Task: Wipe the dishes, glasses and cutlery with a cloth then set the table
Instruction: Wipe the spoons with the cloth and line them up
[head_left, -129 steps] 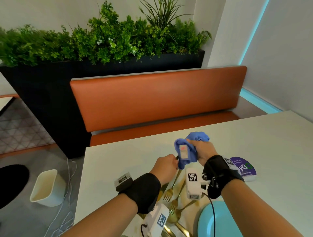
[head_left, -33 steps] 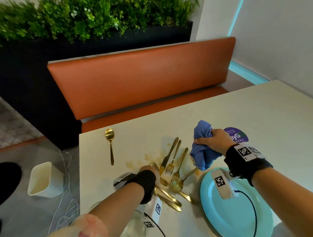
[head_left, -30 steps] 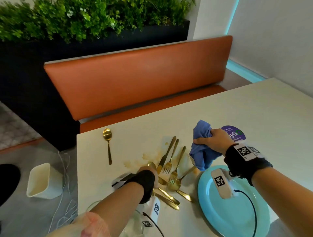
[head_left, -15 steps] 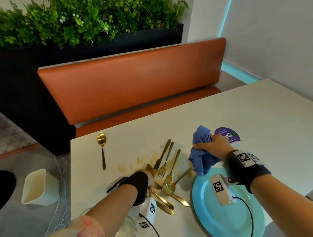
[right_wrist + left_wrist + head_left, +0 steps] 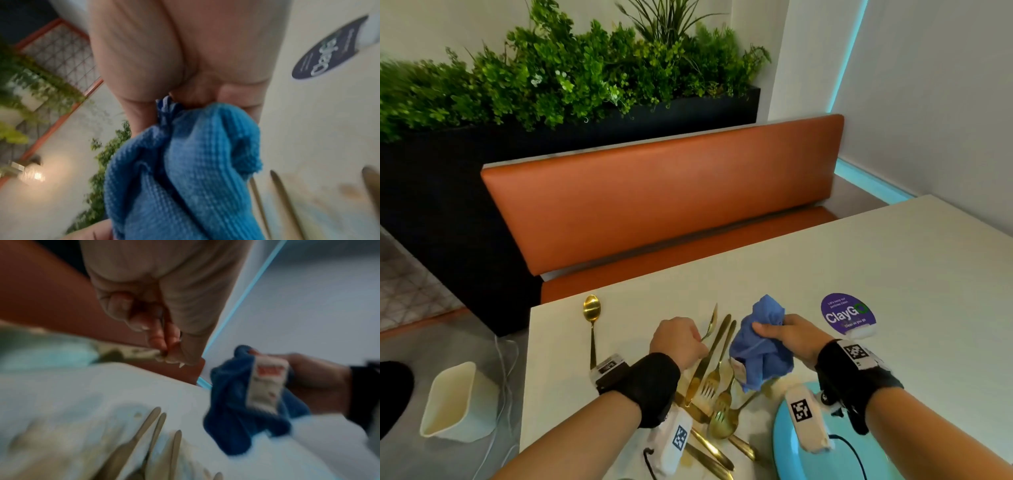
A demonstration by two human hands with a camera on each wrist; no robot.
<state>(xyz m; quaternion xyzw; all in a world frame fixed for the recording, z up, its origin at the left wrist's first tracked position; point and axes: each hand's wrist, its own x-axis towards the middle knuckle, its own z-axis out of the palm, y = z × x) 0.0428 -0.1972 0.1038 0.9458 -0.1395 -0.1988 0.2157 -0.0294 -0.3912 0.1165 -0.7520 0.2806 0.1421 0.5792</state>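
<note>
Head view: left hand [image 5: 677, 341] fingers pinch, seemingly, a gold spoon [image 5: 709, 323]; right hand [image 5: 791, 337] fingers clutch blue cloth [image 5: 760, 346].

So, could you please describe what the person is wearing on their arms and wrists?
Both forearms are bare. Each wrist wears a black fabric band carrying a white camera pod marked with a black-and-white square code; thin black cables trail from the pods.

- Both wrist views motion-blurred; can't read the cloth [image 5: 242, 404] tag.
- My left hand [image 5: 678, 340] hides the handle of the piece [image 5: 710, 323] it grips.
- Plate [image 5: 791, 455] cut off by bottom edge, part under my right wrist.
- Pile [image 5: 714, 394] overlaps; count unclear.
</note>
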